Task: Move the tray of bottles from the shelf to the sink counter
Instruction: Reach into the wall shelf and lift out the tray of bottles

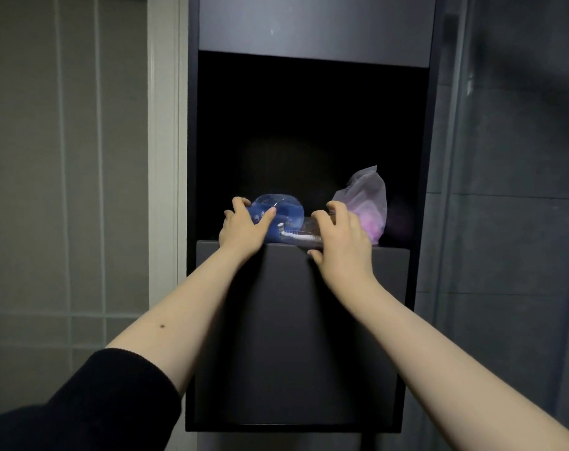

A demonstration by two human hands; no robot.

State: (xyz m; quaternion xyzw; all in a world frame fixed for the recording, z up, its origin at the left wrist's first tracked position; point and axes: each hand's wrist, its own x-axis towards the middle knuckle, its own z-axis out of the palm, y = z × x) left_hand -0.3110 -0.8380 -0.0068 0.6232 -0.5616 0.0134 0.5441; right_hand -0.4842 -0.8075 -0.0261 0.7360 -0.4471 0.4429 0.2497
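Up on the shelf (390, 249), both hands grip the clear tray (296, 237).

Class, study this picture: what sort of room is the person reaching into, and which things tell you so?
Probably a bathroom: pale tiled walls, a tall dark shelf unit with an open niche, and a blue bottle beside a plastic bag there.

Both arms extend forward and upward, forearms bare, left sleeve pushed to the elbow; the left hand (244, 227) and right hand (341, 240) are raised side by side, fingers curled, thumbs inward.
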